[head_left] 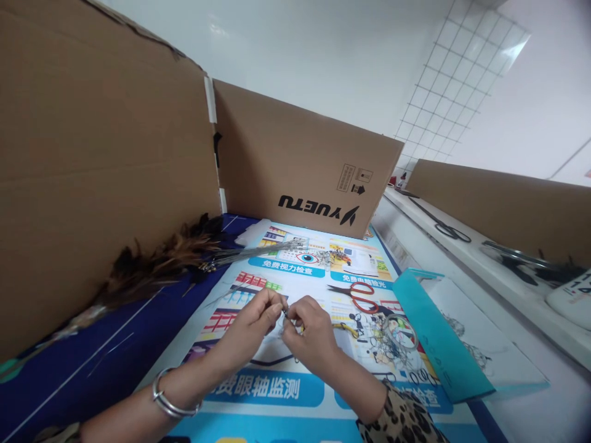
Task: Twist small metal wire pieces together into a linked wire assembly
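Over the printed sheet, my left hand (261,315) and my right hand (310,326) meet fingertip to fingertip. Both are closed in a pinch around a small dark piece (285,313), too small to name and largely covered by the fingers. A thin dark cord or wire (272,362) curves below the hands. Scissors with red handles (363,298) lie to the right, beyond my right hand. Something yellow (347,328), partly hidden, rests beside that hand. A tangle of thin wire (399,338) lies further right.
Brown feathers (152,269) lie along the left cardboard wall (106,154), beside a bundle of thin metal stems (258,250). Another cardboard panel (300,154) stands at the back. An open teal box (427,344) with wire bits sits right. Another pair of scissors (452,232) lies on the ledge.
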The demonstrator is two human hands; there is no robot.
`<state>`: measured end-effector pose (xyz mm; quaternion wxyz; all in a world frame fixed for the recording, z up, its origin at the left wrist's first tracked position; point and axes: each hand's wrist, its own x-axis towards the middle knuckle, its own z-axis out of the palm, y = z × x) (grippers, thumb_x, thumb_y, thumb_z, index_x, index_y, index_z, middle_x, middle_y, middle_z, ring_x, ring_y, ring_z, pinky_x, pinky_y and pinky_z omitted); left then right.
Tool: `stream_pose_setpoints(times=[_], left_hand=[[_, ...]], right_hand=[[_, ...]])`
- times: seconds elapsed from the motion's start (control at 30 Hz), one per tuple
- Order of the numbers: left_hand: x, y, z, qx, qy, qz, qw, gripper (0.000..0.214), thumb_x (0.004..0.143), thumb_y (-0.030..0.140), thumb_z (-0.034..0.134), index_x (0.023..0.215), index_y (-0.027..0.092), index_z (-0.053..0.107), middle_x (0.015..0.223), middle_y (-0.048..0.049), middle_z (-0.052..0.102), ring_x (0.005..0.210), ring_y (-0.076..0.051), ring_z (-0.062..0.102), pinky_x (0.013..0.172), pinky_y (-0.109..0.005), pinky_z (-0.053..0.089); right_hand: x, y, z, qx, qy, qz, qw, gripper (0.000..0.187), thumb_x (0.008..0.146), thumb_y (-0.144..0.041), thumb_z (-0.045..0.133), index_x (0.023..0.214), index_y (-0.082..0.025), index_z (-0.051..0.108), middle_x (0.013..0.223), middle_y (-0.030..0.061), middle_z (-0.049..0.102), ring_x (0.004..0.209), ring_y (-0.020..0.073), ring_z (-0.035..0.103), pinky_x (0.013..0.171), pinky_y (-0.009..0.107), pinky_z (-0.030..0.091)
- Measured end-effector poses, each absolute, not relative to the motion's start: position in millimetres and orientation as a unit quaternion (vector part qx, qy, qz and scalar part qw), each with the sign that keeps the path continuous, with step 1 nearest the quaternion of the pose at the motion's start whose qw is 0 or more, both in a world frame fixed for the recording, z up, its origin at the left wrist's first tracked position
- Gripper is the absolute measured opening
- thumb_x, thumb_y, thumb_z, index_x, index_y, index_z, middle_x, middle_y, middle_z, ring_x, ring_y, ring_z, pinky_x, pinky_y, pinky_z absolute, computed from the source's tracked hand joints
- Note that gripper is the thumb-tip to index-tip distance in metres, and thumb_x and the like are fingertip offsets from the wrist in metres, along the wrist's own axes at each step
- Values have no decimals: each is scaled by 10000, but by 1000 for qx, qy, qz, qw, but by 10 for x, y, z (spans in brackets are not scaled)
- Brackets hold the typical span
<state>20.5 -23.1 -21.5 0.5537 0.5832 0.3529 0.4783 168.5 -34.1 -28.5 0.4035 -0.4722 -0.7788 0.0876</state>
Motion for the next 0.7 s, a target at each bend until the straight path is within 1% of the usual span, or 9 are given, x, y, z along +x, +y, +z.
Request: stream_pose_setpoints(times=[0.1,0.17,0.23,0.37,0.43,0.53,0.6,0.7], left_hand=[[194,-233,-173,524,320,475,631,174,870,334,451,784,183,455,607,58,365,478,-75,284,442,-196,246],[163,-220,-111,490,304,488,655,178,864,321,475,765,177,444,656,45,397,478,-62,279,430,-188,233],[107,-189,-35,467,290,507,664,176,851,305,508,758,167,450,696,35,419,482,-52,277,421,-177,229],[-24,-99,67,425,267,527,686,206,813,284,575,716,147,455,686,34,415,468,-35,252,399,-156,212],[-52,-67,61,417,259,527,694,211,811,270,582,705,143,452,690,33,408,467,-31,245,394,-147,207],[-30,-53,-4,425,265,513,697,215,814,292,577,709,142,465,683,34,396,461,-32,227,384,-142,223],[-8,-54,-33,423,274,495,708,194,827,305,558,746,148,477,699,32,402,458,-31,217,383,-137,240],[-29,-46,14,412,251,507,714,166,821,246,568,738,150,462,720,28,407,461,-29,230,367,-123,226]], right_hand=[[1694,-354,-266,-462,-790,95,391,88,702,-119,504,720,-202,479,751,1,515,712,136,497,640,241,386],[1703,-358,-243,-453,-798,101,384,86,712,-119,498,731,-202,486,751,2,519,720,137,498,648,240,388],[1708,-357,-214,-445,-805,103,379,87,718,-116,491,734,-201,490,750,5,523,726,138,500,657,242,390],[1705,-353,-158,-432,-812,103,378,87,723,-115,483,729,-201,496,754,10,535,741,142,504,668,244,391],[1705,-353,-140,-426,-814,111,379,89,724,-112,481,731,-200,494,752,7,539,743,138,506,669,239,389],[1717,-349,-137,-425,-809,134,383,93,718,-106,486,729,-198,485,738,-3,534,707,124,501,645,223,384],[1731,-342,-143,-430,-805,144,383,98,707,-100,489,715,-197,481,722,-8,527,675,116,492,624,216,380],[1745,-326,-129,-428,-806,151,379,103,697,-96,489,711,-198,489,729,-8,533,666,115,491,620,214,383]])
